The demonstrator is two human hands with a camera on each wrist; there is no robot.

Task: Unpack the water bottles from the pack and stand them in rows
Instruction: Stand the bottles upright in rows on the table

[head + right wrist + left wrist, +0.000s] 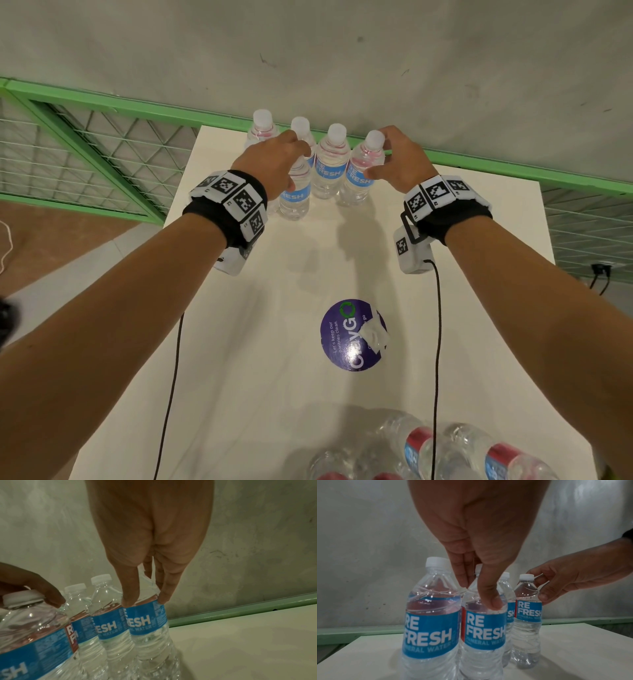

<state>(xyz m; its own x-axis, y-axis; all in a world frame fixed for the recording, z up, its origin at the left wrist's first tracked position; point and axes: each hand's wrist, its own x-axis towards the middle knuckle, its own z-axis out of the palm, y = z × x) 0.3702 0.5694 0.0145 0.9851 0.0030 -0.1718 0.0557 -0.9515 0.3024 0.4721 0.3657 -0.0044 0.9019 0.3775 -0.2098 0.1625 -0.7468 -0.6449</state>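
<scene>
Several clear water bottles with blue labels stand at the far end of the white table (445,308). My left hand (287,161) (479,593) grips the shoulder of a front bottle (296,198) (485,628) from above, thumb on the near side and fingers behind. Another bottle (431,622) stands close to its left. My right hand (387,161) (145,600) pinches the shoulder of the rightmost bottle (361,178) (149,626) between thumb and fingers. Both held bottles are upright on the table. The opened pack (445,452) with several bottles lies at the near edge.
A round purple sticker (342,339) with a crumpled scrap of plastic (375,335) on it lies mid-table. A green rail (513,171) and a grey wall run behind the bottles. Green wire fencing (85,147) stands to the left. Cables hang from both wrists.
</scene>
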